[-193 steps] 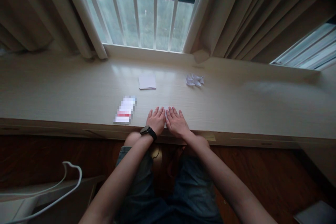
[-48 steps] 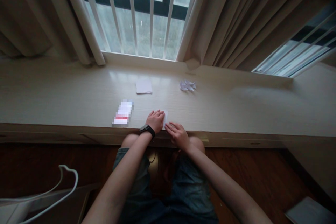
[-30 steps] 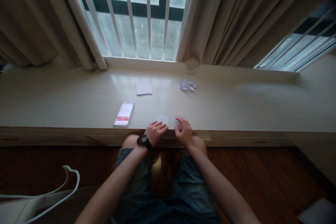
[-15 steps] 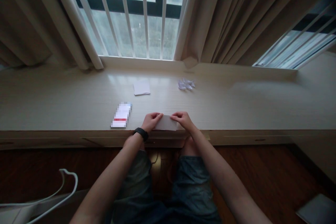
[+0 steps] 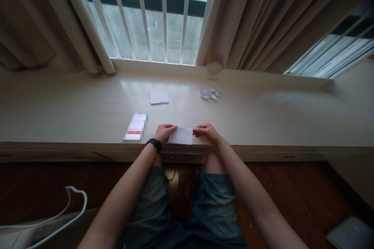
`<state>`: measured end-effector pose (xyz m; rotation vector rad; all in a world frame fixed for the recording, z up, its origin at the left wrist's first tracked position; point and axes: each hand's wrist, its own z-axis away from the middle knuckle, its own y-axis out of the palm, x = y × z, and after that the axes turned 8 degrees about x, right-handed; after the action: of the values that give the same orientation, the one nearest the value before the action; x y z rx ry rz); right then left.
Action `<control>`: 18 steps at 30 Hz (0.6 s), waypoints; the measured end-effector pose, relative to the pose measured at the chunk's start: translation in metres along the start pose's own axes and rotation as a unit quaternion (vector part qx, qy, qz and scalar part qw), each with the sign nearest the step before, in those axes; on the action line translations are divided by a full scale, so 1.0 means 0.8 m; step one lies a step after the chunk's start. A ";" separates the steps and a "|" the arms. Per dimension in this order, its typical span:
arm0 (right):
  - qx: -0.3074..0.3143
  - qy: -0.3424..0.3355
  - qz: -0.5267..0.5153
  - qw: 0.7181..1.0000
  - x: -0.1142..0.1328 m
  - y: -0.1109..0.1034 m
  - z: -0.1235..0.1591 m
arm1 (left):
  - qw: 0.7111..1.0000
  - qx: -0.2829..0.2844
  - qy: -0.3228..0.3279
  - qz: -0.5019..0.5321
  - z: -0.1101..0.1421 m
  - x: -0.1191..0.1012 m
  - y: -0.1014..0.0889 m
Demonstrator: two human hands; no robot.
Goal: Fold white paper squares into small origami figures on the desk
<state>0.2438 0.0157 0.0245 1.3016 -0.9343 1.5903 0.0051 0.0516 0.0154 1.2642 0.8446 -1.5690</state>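
Observation:
A small white sheet of paper (image 5: pixel 181 135) is held at the front edge of the pale ledge, its lit face toward me. My left hand (image 5: pixel 164 133) wears a black wristband and pinches the sheet at its upper left. Right beside the sheet's right edge is my right hand (image 5: pixel 207 133), fingers curled together in a pinch. Whether those fingertips grip the paper I cannot tell. Farther back lies a short stack of white paper squares (image 5: pixel 159 96). To its right sit several folded white paper pieces (image 5: pixel 209 93) in a cluster.
A phone (image 5: pixel 136 126) with a blurred-out screen lies on the ledge (image 5: pixel 263 120) left of my hands. Behind are a barred window (image 5: pixel 157 27) and beige curtains (image 5: pixel 248 15). Below the ledge are drawer fronts; a white curved frame (image 5: pixel 84 198) stands at lower left.
The sheet has turned from a shaded face to a brighter one and shifted slightly left with my left hand. My right fingers have moved from its top edge to its right edge.

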 end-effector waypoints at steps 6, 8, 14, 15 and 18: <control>-0.079 -0.008 -0.038 0.996 -0.010 0.021 -0.014 | 0.996 -0.059 0.024 0.054 -0.004 0.011 0.004; -0.079 -0.002 -0.004 0.997 -0.012 0.028 -0.022 | 0.996 -0.066 0.032 0.041 -0.004 0.011 0.005; -0.015 -0.045 0.062 0.997 -0.014 0.031 -0.022 | 0.998 0.037 0.019 -0.052 0.006 -0.004 0.003; 0.001 -0.050 0.064 0.997 -0.014 0.029 -0.020 | 0.996 0.062 0.019 -0.066 0.007 -0.007 0.002; 0.027 -0.055 0.075 0.995 -0.013 0.025 -0.017 | 0.991 0.097 0.016 -0.094 0.009 -0.013 0.002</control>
<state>0.2215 0.0194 0.0112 1.3970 -1.0860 1.6826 0.0047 0.0469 0.0272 1.3831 0.8680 -1.8202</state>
